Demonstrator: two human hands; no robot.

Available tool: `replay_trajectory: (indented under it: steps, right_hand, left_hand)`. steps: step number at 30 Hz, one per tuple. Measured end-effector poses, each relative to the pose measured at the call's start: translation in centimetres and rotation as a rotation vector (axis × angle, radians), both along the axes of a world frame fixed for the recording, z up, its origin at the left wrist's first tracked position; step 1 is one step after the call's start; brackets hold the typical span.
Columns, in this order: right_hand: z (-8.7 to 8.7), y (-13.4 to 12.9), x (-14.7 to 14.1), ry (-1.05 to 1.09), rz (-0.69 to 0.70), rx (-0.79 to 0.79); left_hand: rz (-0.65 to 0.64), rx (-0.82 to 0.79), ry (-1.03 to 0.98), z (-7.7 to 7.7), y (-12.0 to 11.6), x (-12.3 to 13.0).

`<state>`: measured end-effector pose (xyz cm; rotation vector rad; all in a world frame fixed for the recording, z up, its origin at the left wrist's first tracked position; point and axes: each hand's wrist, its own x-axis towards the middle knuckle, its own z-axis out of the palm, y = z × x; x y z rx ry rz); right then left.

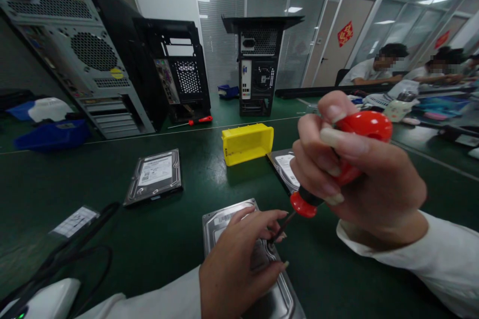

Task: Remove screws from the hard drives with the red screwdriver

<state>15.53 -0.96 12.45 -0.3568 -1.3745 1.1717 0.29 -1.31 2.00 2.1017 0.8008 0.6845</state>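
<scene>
A silver hard drive (284, 294) lies on the green table at the bottom middle. My left hand (245, 259) rests on it, fingers apart, the fingertips around the tip of a screwdriver. My right hand (359, 169) is wrapped round the red handle of that screwdriver (368, 124), above and to the right of the drive. The shaft slants down to the drive's right side, its tip by a screw spot between my left fingers. A second hard drive (156, 175) lies to the left; a third (286, 167) is partly hidden behind my right hand.
A yellow bin (247, 143) stands mid-table. Computer cases (108, 55) (258, 67) stand behind, with another screwdriver (200, 120) nearby. Black cables (75, 241) and a label sheet (76, 221) lie left. People (374, 71) sit at the far right.
</scene>
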Motion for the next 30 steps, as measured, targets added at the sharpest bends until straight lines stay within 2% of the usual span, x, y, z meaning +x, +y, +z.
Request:
replay_trajectory:
  steps: [3, 12, 21, 24, 27, 30]
  right_hand:
    - [0.0, -0.1, 0.1, -0.006, 0.027, -0.016]
    - [0.7, -0.4, -0.3, -0.011, -0.034, -0.025]
    - [0.0, 0.0, -0.3, -0.047, 0.033, -0.023]
    - [-0.2, 0.1, -0.2, -0.027, 0.006, -0.02]
    - [-0.3, 0.2, 0.0, -0.044, -0.041, -0.024]
    - [-0.2, 0.2, 0.1, -0.089, 0.003, -0.041]
  left_hand:
    - [-0.006, 0.0, -0.008, 0.1, -0.1, 0.0]
    - [-0.004, 0.022, -0.027, -0.2, 0.1, -0.2]
    - [-0.004, 0.015, -0.046, -0.3, 0.1, -0.3]
    - [-0.011, 0.01, -0.061, -0.4, 0.1, -0.3]
    - [-0.026, -0.045, -0.101, -0.3, 0.2, -0.4]
    - [-0.082, -0.198, -0.164, 0.3, 0.8, -0.6]
